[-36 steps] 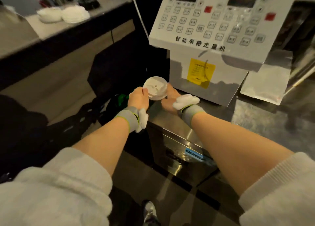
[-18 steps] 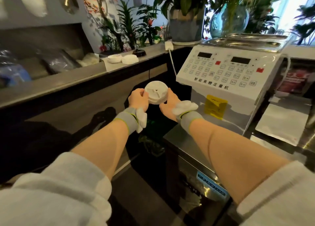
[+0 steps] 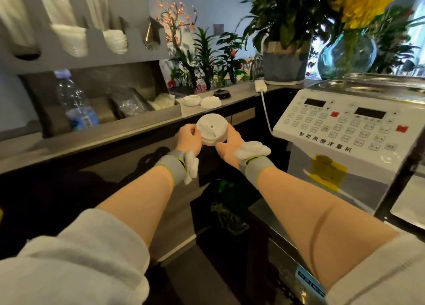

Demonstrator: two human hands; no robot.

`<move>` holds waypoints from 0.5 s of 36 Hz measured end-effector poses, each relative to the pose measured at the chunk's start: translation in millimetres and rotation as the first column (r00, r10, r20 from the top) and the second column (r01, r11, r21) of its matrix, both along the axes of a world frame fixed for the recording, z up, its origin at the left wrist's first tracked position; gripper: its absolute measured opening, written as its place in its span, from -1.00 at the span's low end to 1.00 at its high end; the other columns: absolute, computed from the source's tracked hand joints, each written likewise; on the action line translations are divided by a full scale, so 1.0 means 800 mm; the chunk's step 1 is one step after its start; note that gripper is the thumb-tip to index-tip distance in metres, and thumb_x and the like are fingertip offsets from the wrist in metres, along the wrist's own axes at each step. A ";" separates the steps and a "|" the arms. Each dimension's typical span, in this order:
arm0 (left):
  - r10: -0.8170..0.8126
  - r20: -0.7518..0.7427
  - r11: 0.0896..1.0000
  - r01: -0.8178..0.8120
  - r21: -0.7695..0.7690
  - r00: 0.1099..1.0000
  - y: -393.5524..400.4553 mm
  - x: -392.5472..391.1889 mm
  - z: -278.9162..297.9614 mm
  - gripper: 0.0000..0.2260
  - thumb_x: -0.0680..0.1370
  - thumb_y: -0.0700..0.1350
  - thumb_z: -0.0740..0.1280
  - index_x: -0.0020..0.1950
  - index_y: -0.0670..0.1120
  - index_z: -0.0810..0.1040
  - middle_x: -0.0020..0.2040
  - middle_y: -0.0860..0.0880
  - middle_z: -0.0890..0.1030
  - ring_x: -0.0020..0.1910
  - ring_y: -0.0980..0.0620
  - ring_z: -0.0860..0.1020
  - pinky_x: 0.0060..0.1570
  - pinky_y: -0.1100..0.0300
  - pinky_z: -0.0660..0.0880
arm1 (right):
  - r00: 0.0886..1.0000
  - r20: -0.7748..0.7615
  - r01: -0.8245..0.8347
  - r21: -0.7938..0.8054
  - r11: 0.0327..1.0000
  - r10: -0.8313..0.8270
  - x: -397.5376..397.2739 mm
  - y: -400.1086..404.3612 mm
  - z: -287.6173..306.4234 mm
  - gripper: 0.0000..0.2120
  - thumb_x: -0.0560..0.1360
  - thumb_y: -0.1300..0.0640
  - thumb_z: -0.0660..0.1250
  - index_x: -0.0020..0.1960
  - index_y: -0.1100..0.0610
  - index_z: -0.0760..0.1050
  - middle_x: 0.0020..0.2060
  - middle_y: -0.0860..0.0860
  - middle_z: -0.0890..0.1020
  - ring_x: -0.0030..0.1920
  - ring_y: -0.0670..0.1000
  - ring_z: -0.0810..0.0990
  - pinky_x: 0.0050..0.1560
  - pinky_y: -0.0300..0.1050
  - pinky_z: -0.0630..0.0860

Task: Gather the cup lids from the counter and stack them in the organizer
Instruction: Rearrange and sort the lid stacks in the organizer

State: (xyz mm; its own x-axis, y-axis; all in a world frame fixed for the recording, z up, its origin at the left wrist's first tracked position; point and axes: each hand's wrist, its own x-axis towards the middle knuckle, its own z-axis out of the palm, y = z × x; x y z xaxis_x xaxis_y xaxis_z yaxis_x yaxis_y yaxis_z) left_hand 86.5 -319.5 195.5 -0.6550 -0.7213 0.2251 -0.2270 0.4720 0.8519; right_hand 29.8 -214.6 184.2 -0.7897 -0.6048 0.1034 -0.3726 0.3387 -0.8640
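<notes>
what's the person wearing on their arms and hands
Both forearms are bare, with fluffy pale grey sleeves pushed up toward the elbows. Each wrist wears a grey knit band edged in yellow-green, with a soft white puffy piece attached. The left hand and right hand wear no gloves.

A short stack of white plastic cup lids (image 3: 212, 130) is held in the air between the left hand (image 3: 189, 139) and the right hand (image 3: 231, 143), tilted so the round top lid with its small centre hole faces the viewer. Farther back, two more low piles of white lids (image 3: 202, 101) sit side by side on the grey tabletop (image 3: 239, 94). Up on the left, a grey organizer (image 3: 96, 42) with notched slots already holds rows of white lids, blurred.
</notes>
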 end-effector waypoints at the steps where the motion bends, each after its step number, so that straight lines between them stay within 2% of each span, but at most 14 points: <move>1: 0.015 -0.006 1.000 -0.015 -0.018 1.000 -0.008 -0.002 0.007 -0.75 0.61 -0.17 0.17 0.17 -0.25 0.55 0.17 -0.25 0.58 0.17 -0.19 0.54 0.23 -0.09 0.49 | 1.000 -0.005 0.004 -0.040 0.999 -0.004 0.000 -0.008 0.009 -0.38 0.52 0.22 0.24 0.52 0.16 0.08 0.44 0.13 0.32 0.43 0.14 0.30 0.32 -0.09 0.31; 3: 0.015 -0.012 0.999 -0.015 -0.045 1.000 -0.019 -0.004 0.021 -0.71 0.62 -0.16 0.16 0.27 -0.24 0.50 0.24 -0.22 0.56 0.23 -0.20 0.52 0.25 -0.06 0.47 | 1.000 -0.009 -0.013 -0.095 0.995 0.012 -0.005 -0.023 0.024 -0.41 0.52 0.24 0.23 0.50 0.15 0.13 0.41 0.12 0.37 0.41 0.13 0.34 0.31 -0.10 0.33; 6: 0.057 -0.034 0.989 -0.061 -0.136 0.998 -0.045 -0.011 0.050 -0.69 0.63 -0.14 0.16 0.34 -0.19 0.46 0.31 -0.16 0.53 0.30 -0.14 0.48 0.26 0.09 0.40 | 0.998 -0.048 -0.047 -0.038 0.998 0.045 -0.016 -0.051 0.051 -0.36 0.51 0.21 0.21 0.53 0.11 0.03 0.45 0.09 0.30 0.41 0.14 0.33 0.39 0.06 0.34; 8: 0.074 -0.088 0.981 -0.088 -0.175 0.993 -0.073 -0.015 0.077 -0.67 0.62 -0.14 0.16 0.36 -0.19 0.43 0.33 -0.16 0.51 0.32 -0.13 0.46 0.26 0.11 0.38 | 0.990 -0.133 -0.064 -0.079 0.995 0.053 -0.026 -0.083 0.077 -0.39 0.51 0.20 0.23 0.50 0.13 0.08 0.41 0.13 0.34 0.35 0.17 0.38 0.36 0.10 0.37; 11: 0.096 -0.153 0.967 -0.128 -0.218 0.984 -0.103 -0.015 0.114 -0.66 0.61 -0.13 0.18 0.38 -0.17 0.41 0.33 -0.15 0.51 0.33 -0.10 0.46 0.30 0.13 0.37 | 0.979 -0.189 -0.110 -0.161 0.981 0.079 -0.031 -0.114 0.109 -0.39 0.51 0.21 0.22 0.51 0.09 0.08 0.41 0.09 0.34 0.39 0.14 0.34 0.40 0.02 0.31; 15: 0.102 -0.250 0.941 -0.175 -0.288 0.963 -0.139 -0.016 0.155 -0.69 0.62 -0.11 0.19 0.34 -0.16 0.45 0.31 -0.12 0.53 0.30 -0.07 0.48 0.26 0.19 0.36 | 0.965 -0.226 -0.201 -0.318 0.926 0.131 -0.039 -0.154 0.139 -0.33 0.48 0.32 0.19 0.52 0.10 0.05 0.45 0.08 0.31 0.45 0.10 0.27 0.45 0.04 0.25; 18: 0.109 -0.309 0.924 -0.211 -0.318 0.945 -0.158 -0.018 0.169 -0.69 0.62 -0.11 0.18 0.34 -0.15 0.45 0.30 -0.12 0.54 0.29 -0.07 0.49 0.23 0.20 0.37 | 0.959 -0.268 -0.192 -0.377 0.906 0.092 -0.045 -0.182 0.149 -0.32 0.44 0.33 0.21 0.51 0.12 0.09 0.43 0.09 0.32 0.45 0.09 0.27 0.37 -0.17 0.18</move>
